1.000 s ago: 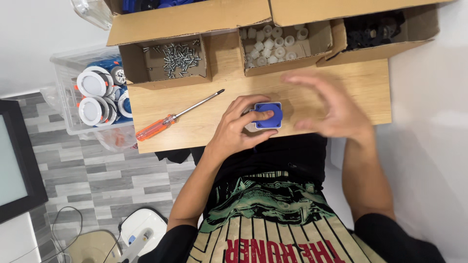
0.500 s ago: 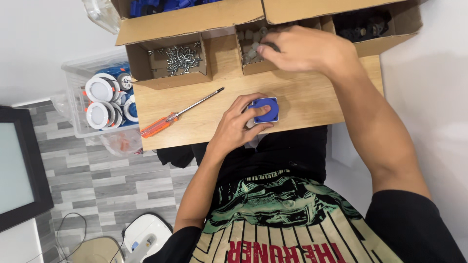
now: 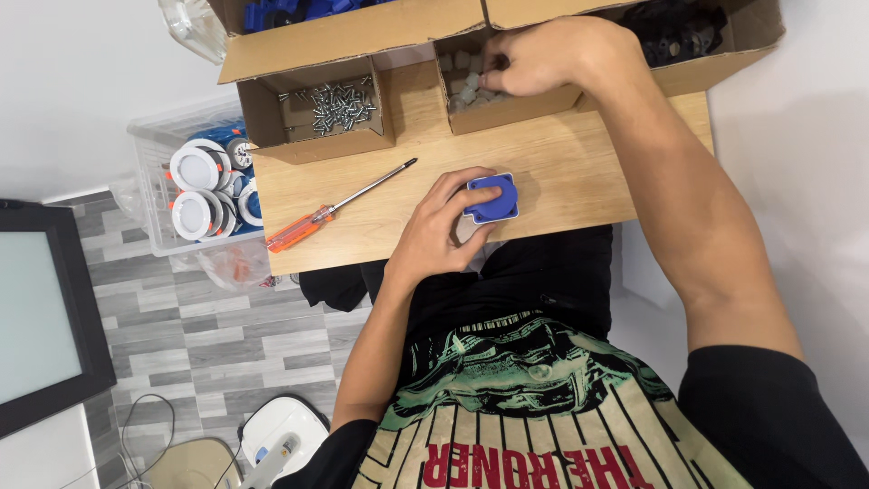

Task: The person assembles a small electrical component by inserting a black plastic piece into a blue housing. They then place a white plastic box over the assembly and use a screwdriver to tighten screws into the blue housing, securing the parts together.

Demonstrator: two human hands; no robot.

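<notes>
My left hand [image 3: 444, 226] rests on the wooden table [image 3: 561, 172] near its front edge and grips a blue and white socket-like part [image 3: 493, 199]. My right hand [image 3: 543, 54] reaches into a small cardboard box [image 3: 516, 104] of small pale round pieces [image 3: 462, 77] at the back; its fingers are curled among them, and what they hold is hidden.
An orange-handled screwdriver [image 3: 330, 208] lies on the table's left part. A cardboard box of screws [image 3: 335, 104] stands behind it. A clear bin [image 3: 154, 145] of white and blue round parts sits left of the table. A dark screen [image 3: 41, 317] stands at the far left.
My right hand left the blue part and reached back into the box of pale pieces. My left hand stayed on the blue part.
</notes>
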